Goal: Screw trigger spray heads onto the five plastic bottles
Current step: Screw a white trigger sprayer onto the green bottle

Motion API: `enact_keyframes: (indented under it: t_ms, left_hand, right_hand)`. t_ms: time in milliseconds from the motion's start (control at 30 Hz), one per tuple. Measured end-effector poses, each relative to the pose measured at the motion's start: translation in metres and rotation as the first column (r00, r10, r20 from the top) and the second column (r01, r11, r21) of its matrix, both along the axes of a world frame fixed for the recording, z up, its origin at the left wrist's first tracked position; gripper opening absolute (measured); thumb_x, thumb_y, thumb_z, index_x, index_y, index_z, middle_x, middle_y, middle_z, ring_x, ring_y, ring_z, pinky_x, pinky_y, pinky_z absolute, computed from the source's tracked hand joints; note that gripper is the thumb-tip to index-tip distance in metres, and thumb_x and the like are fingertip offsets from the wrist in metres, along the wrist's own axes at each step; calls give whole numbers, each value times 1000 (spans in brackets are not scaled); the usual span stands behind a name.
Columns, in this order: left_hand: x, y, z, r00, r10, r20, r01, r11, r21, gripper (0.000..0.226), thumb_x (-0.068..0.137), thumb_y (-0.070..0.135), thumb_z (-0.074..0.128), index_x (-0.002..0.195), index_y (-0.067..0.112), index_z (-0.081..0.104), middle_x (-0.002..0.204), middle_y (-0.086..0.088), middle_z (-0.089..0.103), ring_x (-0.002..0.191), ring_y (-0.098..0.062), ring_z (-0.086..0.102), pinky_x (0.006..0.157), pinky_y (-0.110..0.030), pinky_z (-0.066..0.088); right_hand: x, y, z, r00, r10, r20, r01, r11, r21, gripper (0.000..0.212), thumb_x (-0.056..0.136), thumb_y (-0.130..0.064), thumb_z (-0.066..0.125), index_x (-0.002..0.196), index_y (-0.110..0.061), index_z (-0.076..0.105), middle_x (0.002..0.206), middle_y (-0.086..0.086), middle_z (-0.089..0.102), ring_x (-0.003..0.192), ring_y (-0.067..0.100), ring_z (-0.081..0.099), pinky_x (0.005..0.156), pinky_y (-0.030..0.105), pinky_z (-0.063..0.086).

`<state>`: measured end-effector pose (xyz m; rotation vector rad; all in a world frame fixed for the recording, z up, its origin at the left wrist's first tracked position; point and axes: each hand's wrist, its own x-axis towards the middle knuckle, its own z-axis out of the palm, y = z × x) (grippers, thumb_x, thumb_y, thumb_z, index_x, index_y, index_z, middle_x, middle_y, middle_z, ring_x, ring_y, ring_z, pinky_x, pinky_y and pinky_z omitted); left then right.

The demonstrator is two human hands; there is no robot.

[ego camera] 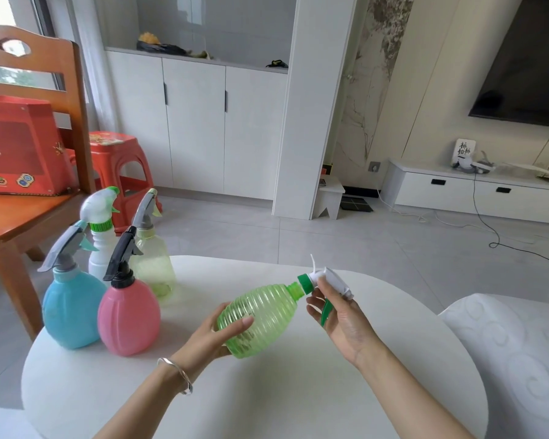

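— Where was the last bottle at that moment?

— The green ribbed bottle (267,312) was held off the round white table (282,400), tipped over with its neck pointing up and to the right. The left hand (219,334) gripped its wide bottom end, thumb laid across the ribs and fingers curled behind.

— And the other hand?

— The right hand (343,324) was palm-up at the neck, its fingers closed on the white trigger spray head (336,280). The head's green collar (305,283) sat on the bottle's neck, and the green trigger (325,310) hung down across the palm. How far the collar was threaded on, I couldn't tell.

— What about the other four?

— They stood upright in a cluster at the table's left edge, each with a head on it. The blue bottle (72,312) and the pink bottle (129,318) were in front, side by side. The blue one wore a grey spray head (64,248), the pink one a black spray head (121,258). Behind them stood the white bottle (100,251) with a white-and-green spray head (99,204), and the pale yellow-green bottle (154,267) with a second grey head (145,212).

— Anything else close by?

— A silver bracelet (178,373) circled the left wrist. Past the table's left side stood a wooden chair (29,223) with a red box (19,147) on its seat, and a red plastic stool (118,160) beyond it.
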<state>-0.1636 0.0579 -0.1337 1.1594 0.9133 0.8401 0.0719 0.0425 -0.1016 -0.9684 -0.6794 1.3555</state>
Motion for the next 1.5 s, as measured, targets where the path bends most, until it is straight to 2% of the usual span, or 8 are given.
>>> enact_keyframes:
  t_ms: [333, 467, 933, 1067, 1200, 1267, 1367, 1500]
  left_hand:
    - [12, 9, -9, 996, -6, 90, 23, 981, -193, 80, 52, 61, 73, 122, 28, 55, 111, -6, 74, 95, -23, 72, 70, -36, 58]
    - [11, 10, -9, 991, -38, 130, 74, 957, -280, 69, 73, 69, 58, 122, 21, 58, 96, -8, 76, 77, -22, 71, 62, -33, 57]
    - [14, 5, -7, 985, -56, 163, 128, 871, -474, 84, 61, 76, 52, 104, 5, 64, 83, -14, 68, 51, -26, 64, 35, -21, 47]
    - [20, 3, -2, 990, -16, 138, 58, 949, -309, 77, 63, 68, 58, 118, 14, 60, 97, -7, 73, 73, -23, 69, 52, -28, 55]
    - [17, 3, -5, 997, 33, 68, -31, 999, -29, 119, 42, 59, 87, 141, 20, 34, 132, -2, 60, 114, -16, 62, 88, -29, 53]
    - [15, 3, -6, 995, -20, 98, 24, 999, -39, 108, 58, 52, 83, 145, 30, 21, 136, -1, 56, 116, -17, 62, 93, -34, 52]
    - [15, 1, 1, 996, -69, 60, 76, 990, -121, 73, 71, 68, 50, 135, 47, 21, 129, -9, 56, 92, -21, 69, 75, -41, 59]
    - [11, 4, -4, 1000, 7, 5, -7, 999, 37, 102, 67, 46, 77, 146, 44, 11, 137, -3, 50, 102, -11, 65, 87, -35, 56]
  right_hand:
    - [-3, 8, 4, 999, 37, -5, -37, 996, 83, 22, 62, -17, 78, 84, -21, 75, 91, 0, 73, 88, 13, 69, 78, 28, 58]
    - [-4, 9, 5, 996, 48, 71, -56, 990, 126, 21, 63, -17, 78, 82, -20, 73, 89, 2, 73, 89, 15, 70, 82, 29, 57]
    - [-8, 8, 4, 972, 84, 220, -129, 971, 199, 35, 63, -21, 78, 96, -11, 71, 101, 5, 74, 98, 16, 68, 83, 28, 55]
    - [-7, 11, 1, 979, 0, 203, -38, 983, 182, 32, 60, -27, 79, 88, -14, 71, 96, 9, 72, 92, 20, 69, 81, 30, 57]
    - [-5, 13, -4, 982, -16, 190, -10, 991, 132, 40, 58, -28, 81, 91, -10, 68, 98, 16, 65, 92, 24, 65, 77, 28, 57]
    - [-6, 13, -7, 981, -34, 189, 10, 992, 129, 40, 59, -28, 80, 92, -10, 68, 99, 16, 66, 93, 24, 66, 76, 26, 57]
    - [-7, 13, -13, 982, -47, 185, 28, 994, 102, 46, 58, -29, 80, 97, -7, 68, 103, 16, 69, 93, 23, 69, 75, 26, 56]
    - [-8, 14, -15, 982, -81, 168, 68, 994, 85, 49, 56, -31, 82, 98, -9, 70, 102, 14, 71, 95, 22, 69, 74, 25, 57]
